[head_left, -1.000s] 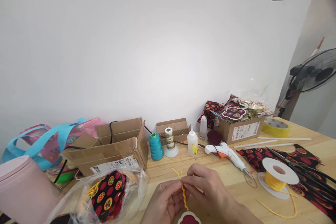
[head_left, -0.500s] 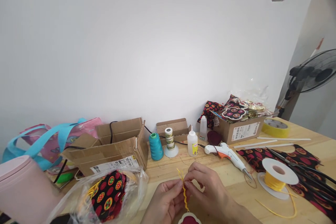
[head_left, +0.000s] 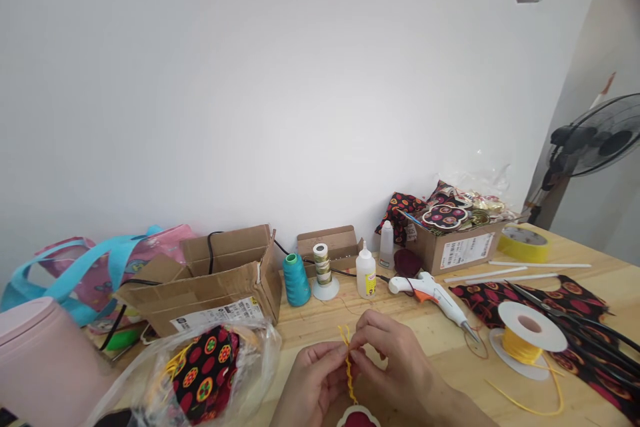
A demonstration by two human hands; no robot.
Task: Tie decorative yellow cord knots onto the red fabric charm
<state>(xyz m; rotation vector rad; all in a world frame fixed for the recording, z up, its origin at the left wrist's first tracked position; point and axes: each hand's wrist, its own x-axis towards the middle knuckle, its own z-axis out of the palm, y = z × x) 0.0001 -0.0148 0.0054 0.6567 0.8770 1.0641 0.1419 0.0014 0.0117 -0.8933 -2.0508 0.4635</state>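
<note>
My left hand (head_left: 316,380) pinches a twisted yellow cord (head_left: 349,373) between thumb and fingers. From the other side, my right hand (head_left: 395,360) is closed on the same cord near its top, where loose ends stick up above the fingertips. At the cord's lower end hangs a dark red piece with a pale scalloped rim (head_left: 359,417), partly cut off by the bottom of the view. A spool of yellow cord (head_left: 531,327) stands to the right, with a loose tail lying on the wood.
A white glue gun (head_left: 435,300), a glue bottle (head_left: 367,273) and a teal thread cone (head_left: 297,280) stand behind my hands. Black scissors (head_left: 575,323) lie on patterned fabric (head_left: 480,303) at right. Cardboard boxes (head_left: 270,293) and a plastic bag of fabric pieces (head_left: 270,353) are at left.
Both hands stay at the cord with almost the same grip. The cord's loose top ends are spread a little differently, and the view has shifted slightly.
</note>
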